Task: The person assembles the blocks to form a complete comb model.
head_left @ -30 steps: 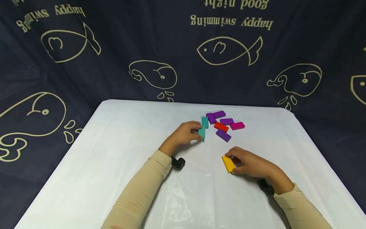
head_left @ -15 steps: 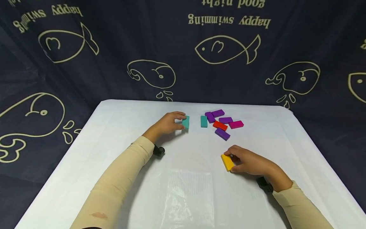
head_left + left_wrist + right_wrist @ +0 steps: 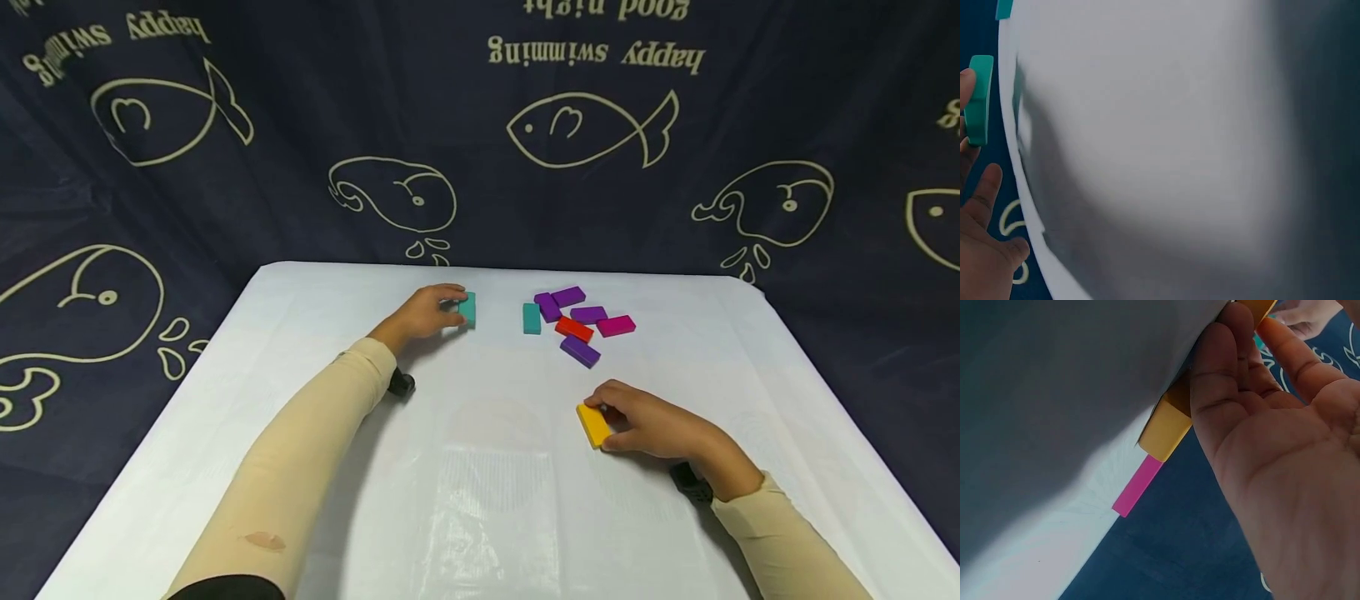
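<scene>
Pinching teal block (image 3: pixel 468 310); left hand (image 3: pixel 423 312) shifted farther left

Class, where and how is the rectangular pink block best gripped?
The rectangular pink block lies flat, a rectangular purple block close by its left end, so probably pinch the pink one's long edges near its right end, coming from the right.
</scene>
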{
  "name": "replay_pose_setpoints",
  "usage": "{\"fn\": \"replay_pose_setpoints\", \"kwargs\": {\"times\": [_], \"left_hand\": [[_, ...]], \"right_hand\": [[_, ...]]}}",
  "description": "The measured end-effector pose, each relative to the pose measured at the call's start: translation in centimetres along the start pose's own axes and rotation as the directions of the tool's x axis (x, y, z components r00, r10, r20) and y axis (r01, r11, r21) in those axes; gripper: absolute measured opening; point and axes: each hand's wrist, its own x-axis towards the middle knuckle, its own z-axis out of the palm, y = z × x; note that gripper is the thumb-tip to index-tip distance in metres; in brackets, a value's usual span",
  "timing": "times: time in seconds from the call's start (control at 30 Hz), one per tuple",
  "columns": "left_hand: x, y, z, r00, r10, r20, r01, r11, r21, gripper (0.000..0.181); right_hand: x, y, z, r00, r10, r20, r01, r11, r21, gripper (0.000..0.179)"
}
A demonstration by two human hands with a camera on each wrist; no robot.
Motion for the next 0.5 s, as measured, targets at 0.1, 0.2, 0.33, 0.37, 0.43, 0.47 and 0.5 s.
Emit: {"fn": "replay_pose_setpoints", "kwargs": {"times": [0.1,0.2,0.33,0.37,0.43,0.47,0.5], "left_hand": [[0.06,-0.37,0.21,0.999,-0.054,0.005,0.054,0.998,-0.034,0.05],[0.0,-0.67,0.45,0.994,-0.102,0.03,0.103,0.993,-0.051,0.05],[-0.18,-0.89,0.57,0.988,-0.143,0.059,0.146,0.988,-0.056,0.05],[-0.21,-0.95,0.58,0.987,-0.15,0.062,0.153,0.987,-0.057,0.05],[-0.32,-1.0,0.59,0.985,-0.158,0.069,0.162,0.985,-0.06,0.051],[-0.35,-1.04,0.62,0.985,-0.157,0.073,0.162,0.985,-0.061,0.051],[-0.37,-1.1,0.66,0.985,-0.158,0.075,0.163,0.985,-0.064,0.052]], "right_hand": [[0.05,-0.05,-0.02,1.0,-0.003,0.005,0.003,1.0,0.0,0.048],[0.14,-0.07,-0.04,1.0,-0.02,0.01,0.02,1.0,0.002,0.048],[0.16,-0.02,-0.03,1.0,-0.022,0.012,0.022,1.0,-0.003,0.048],[0.15,-0.01,-0.02,1.0,-0.017,0.011,0.017,1.0,-0.006,0.048],[0.13,0.04,-0.02,1.0,-0.009,0.012,0.01,1.0,-0.011,0.049],[0.11,0.07,-0.02,1.0,-0.011,0.011,0.011,1.0,-0.012,0.049],[0.11,0.08,-0.03,1.0,-0.005,0.011,0.005,1.0,-0.012,0.049]]}}
